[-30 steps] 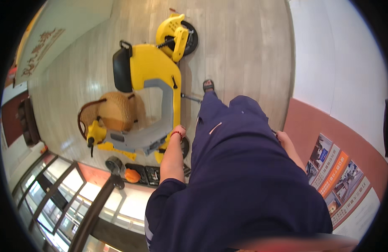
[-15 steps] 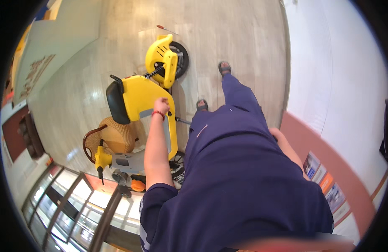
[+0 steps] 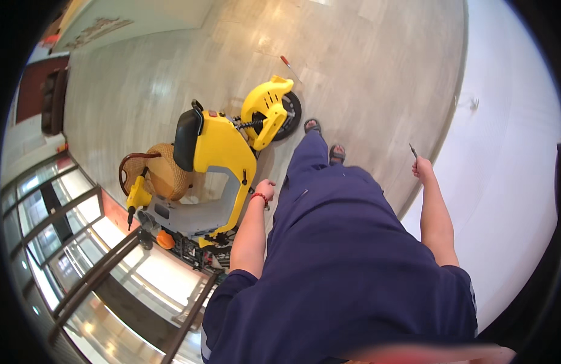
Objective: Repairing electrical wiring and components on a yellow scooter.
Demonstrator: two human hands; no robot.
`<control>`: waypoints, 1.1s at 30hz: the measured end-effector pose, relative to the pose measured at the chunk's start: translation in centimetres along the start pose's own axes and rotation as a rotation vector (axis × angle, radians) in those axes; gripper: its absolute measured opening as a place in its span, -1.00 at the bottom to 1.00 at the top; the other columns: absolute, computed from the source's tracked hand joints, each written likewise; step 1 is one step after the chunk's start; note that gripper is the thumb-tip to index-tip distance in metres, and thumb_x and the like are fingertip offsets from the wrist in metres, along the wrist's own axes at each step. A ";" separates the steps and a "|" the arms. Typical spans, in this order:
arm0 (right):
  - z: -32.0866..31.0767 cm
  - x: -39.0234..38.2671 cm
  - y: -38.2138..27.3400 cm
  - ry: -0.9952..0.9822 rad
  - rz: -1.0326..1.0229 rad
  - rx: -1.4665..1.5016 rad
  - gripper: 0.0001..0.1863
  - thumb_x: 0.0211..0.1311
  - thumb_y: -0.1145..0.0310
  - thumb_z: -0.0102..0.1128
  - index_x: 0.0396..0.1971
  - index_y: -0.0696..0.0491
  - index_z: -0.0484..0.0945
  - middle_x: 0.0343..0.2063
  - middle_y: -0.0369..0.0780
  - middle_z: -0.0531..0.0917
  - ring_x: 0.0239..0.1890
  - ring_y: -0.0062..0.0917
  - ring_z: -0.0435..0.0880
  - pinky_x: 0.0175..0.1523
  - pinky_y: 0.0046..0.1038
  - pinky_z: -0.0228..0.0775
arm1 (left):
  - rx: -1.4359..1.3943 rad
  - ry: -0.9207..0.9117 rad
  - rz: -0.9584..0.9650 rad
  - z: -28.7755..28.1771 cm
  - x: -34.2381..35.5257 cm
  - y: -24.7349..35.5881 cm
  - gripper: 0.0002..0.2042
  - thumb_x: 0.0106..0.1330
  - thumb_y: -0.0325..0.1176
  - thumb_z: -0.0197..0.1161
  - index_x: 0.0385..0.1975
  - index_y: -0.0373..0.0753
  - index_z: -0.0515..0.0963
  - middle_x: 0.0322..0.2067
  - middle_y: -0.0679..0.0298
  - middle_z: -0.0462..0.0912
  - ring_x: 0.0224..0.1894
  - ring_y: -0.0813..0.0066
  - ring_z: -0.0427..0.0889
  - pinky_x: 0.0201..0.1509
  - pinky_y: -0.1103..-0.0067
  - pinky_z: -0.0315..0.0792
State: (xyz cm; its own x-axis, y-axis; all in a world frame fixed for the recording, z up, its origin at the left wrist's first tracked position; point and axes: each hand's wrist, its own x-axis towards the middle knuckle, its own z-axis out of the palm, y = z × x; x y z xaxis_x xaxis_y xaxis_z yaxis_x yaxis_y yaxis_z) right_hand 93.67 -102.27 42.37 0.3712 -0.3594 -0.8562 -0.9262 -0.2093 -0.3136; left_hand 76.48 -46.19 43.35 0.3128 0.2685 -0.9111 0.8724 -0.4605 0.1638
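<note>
The yellow scooter stands to the person's left, its smooth, glossy body panel wide and flat-sided with rounded corners, and a matt grey footwell curving through the middle in a deep U. A padded black seat with a dark loop handle caps the body; behind it, a coiled black spring leads to a slotted yellow fender arched over the black rear wheel. At the scooter's other end, the handlebar pairs a yellow cover with a black grip. The left hand, a red beaded bracelet at its wrist, is loosely curled just beside the scooter's lower edge; whether it holds anything, I cannot tell. Well apart from the scooter on its right, the right hand is closed around a slim dark tool whose narrow tip points away from the person. Beyond the scooter's rear wheel, a red-handled tool with a thin shaft lies on pale wood-grain planks. A woven, tan wicker chair with a curved brown frame sits beside the scooter, on the side away from the person.
</note>
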 end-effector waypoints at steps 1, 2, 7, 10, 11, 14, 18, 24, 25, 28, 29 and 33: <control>0.7 0.7 -2.7 0.010 -0.031 0.031 -0.75 0.10 0.29 -0.15 -0.65 0.12 0.36 -0.70 -0.23 0.44 -0.70 -0.54 0.42 -0.65 -0.54 0.25 | -0.030 0.018 -0.004 -0.7 1.0 0.3 -0.65 0.12 -0.51 -0.11 -0.12 -0.22 0.53 -0.32 0.01 0.60 -0.38 0.22 0.64 -0.35 0.41 0.49; 1.6 1.2 -5.2 -0.041 -0.071 0.039 -0.75 0.07 0.29 -0.13 -0.65 0.12 0.38 -0.71 -0.22 0.45 -0.69 -0.51 0.44 -0.63 -0.50 0.28 | -0.059 0.052 0.013 -1.7 2.4 0.7 -0.65 0.11 -0.52 -0.10 -0.12 -0.21 0.53 -0.33 0.01 0.60 -0.37 0.22 0.64 -0.34 0.41 0.49; 5.4 2.9 -11.2 -0.133 -0.145 -0.188 -0.78 -0.01 0.36 -0.07 -0.71 0.17 0.42 -0.77 -0.17 0.42 -0.77 -0.48 0.38 -0.68 -0.45 0.22 | -0.102 0.110 -0.020 -5.5 7.3 6.8 -0.68 0.11 -0.51 -0.05 -0.18 -0.17 0.58 -0.25 0.03 0.61 -0.27 0.20 0.62 -0.19 0.43 0.49; 5.8 4.8 -10.7 -0.203 -0.048 -0.283 -0.78 -0.01 0.34 -0.05 -0.68 0.16 0.46 -0.75 -0.13 0.46 -0.74 -0.42 0.42 -0.62 -0.38 0.29 | 0.004 0.136 0.004 -7.8 10.4 9.9 -0.72 0.12 -0.49 0.00 -0.22 -0.16 0.60 -0.21 0.06 0.61 -0.18 0.17 0.60 -0.07 0.43 0.46; 7.8 1.9 -12.9 -0.190 0.054 -0.413 -0.71 0.08 0.29 -0.14 -0.74 0.10 0.37 -0.81 -0.20 0.39 -0.80 -0.48 0.35 -0.67 -0.45 0.20 | -0.020 0.150 -0.022 -9.2 10.6 9.6 -0.72 0.12 -0.49 0.00 -0.22 -0.16 0.60 -0.21 0.06 0.61 -0.18 0.17 0.60 -0.07 0.43 0.46; 4.7 7.9 -8.6 -0.161 0.144 -0.400 -0.74 0.07 0.31 -0.11 -0.72 0.09 0.40 -0.78 -0.20 0.41 -0.77 -0.45 0.38 -0.65 -0.40 0.20 | -0.032 0.254 0.175 -13.3 14.3 17.1 -0.79 0.12 -0.46 0.09 -0.28 -0.18 0.60 -0.19 0.02 0.58 -0.08 0.13 0.55 0.03 0.41 0.40; -0.2 2.5 -10.0 -0.217 -0.096 -0.570 -0.77 0.07 0.33 -0.10 -0.64 0.10 0.46 -0.69 -0.18 0.47 -0.65 -0.39 0.44 -0.54 -0.36 0.26 | -0.262 0.371 0.260 -18.6 16.1 18.1 -0.77 0.18 -0.41 0.00 -0.23 -0.24 0.56 -0.20 -0.01 0.58 -0.11 0.11 0.56 -0.03 0.41 0.41; 12.0 8.6 -31.4 -0.224 -1.100 -0.585 -0.74 0.09 0.37 -0.10 -0.46 0.14 0.59 -0.49 -0.15 0.61 -0.40 -0.29 0.57 -0.30 -0.33 0.40 | -0.423 0.159 0.019 -22.6 20.2 18.2 -0.71 0.24 -0.27 -0.04 -0.18 -0.27 0.54 -0.17 -0.07 0.55 -0.07 0.07 0.54 -0.03 0.37 0.40; 15.6 10.5 -37.1 -0.263 -0.637 -0.885 -0.78 0.09 0.35 -0.10 -0.57 0.11 0.51 -0.58 -0.15 0.55 -0.52 -0.35 0.52 -0.43 -0.33 0.34 | -0.310 0.232 -0.002 -21.6 20.5 15.4 -0.69 0.24 -0.24 -0.04 -0.18 -0.25 0.54 -0.18 -0.06 0.56 -0.09 0.07 0.55 -0.04 0.36 0.41; 21.4 16.7 -48.9 -0.211 0.001 -0.763 -0.78 0.08 0.35 -0.10 -0.65 0.10 0.43 -0.66 -0.15 0.49 -0.64 -0.42 0.47 -0.57 -0.33 0.32 | 0.316 -0.082 0.005 -20.7 21.4 14.1 -0.73 0.08 -0.26 0.18 -0.26 -0.25 0.58 -0.28 0.09 0.62 -0.25 0.18 0.61 -0.17 0.38 0.48; 23.9 17.3 -52.9 -0.195 -0.071 -0.643 -0.79 0.07 0.38 -0.13 -0.66 0.12 0.41 -0.70 -0.17 0.46 -0.70 -0.42 0.44 -0.61 -0.36 0.31 | 0.599 -0.247 0.060 -20.8 21.5 14.0 -0.73 -0.03 -0.32 0.28 -0.28 -0.18 0.60 -0.34 0.19 0.65 -0.31 0.25 0.63 -0.25 0.42 0.51; 31.9 20.5 -70.2 -0.516 -0.618 -1.016 -0.94 -0.14 0.44 0.16 -0.59 0.08 0.52 -0.65 -0.24 0.56 -0.59 -0.43 0.52 -0.55 -0.35 0.41 | 0.406 -0.386 0.057 -22.4 21.1 18.0 -0.60 -0.03 -0.36 0.29 -0.11 -0.23 0.54 -0.12 0.28 0.60 -0.19 0.40 0.61 -0.30 0.47 0.51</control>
State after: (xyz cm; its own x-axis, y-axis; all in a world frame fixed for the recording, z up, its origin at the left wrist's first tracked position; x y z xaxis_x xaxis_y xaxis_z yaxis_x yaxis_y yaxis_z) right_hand 164.20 -65.94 33.73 0.4373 0.3868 -0.8119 -0.0617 -0.8878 -0.4561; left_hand 107.15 -29.87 35.56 0.1288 -0.0606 -0.9898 0.6196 -0.7744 0.1281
